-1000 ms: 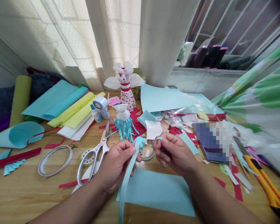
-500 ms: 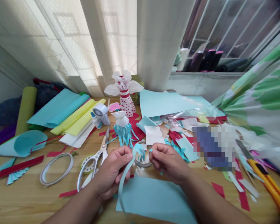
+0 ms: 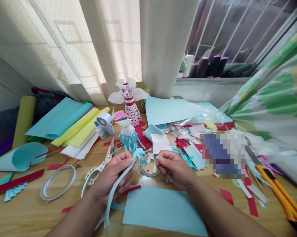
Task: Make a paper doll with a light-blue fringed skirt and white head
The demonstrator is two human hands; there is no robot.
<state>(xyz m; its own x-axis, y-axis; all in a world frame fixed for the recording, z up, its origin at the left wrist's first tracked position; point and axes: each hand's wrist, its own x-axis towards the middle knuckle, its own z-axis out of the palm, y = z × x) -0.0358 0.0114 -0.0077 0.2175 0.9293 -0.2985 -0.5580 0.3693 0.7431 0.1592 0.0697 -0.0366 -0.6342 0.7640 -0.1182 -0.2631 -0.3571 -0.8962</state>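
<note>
Pinched in my left hand (image 3: pixel 121 171) is a long light-blue paper strip (image 3: pixel 116 185), which hangs down toward me and ends at the top in a curled, fringed part. My right hand (image 3: pixel 174 167) is closed, its thumb and forefinger on a tiny blue scrap (image 3: pixel 157 158). Between and beyond my hands lies a tape roll (image 3: pixel 150 171). A small white and blue fringed paper figure (image 3: pixel 126 131) stands just behind the left hand. Below both hands lies a light-blue sheet (image 3: pixel 163 210).
Scissors (image 3: pixel 108 156) and another tape roll (image 3: pixel 58 182) lie at the left. A dotted paper figure (image 3: pixel 132 110) stands at the back. Paper scraps (image 3: pixel 160 144) cover the middle and right, with a yellow-handled cutter (image 3: pixel 282 192) at the far right.
My left hand has moved slightly left with the strip, and the fringed end is farther from my right hand. The whole view has shifted a little.
</note>
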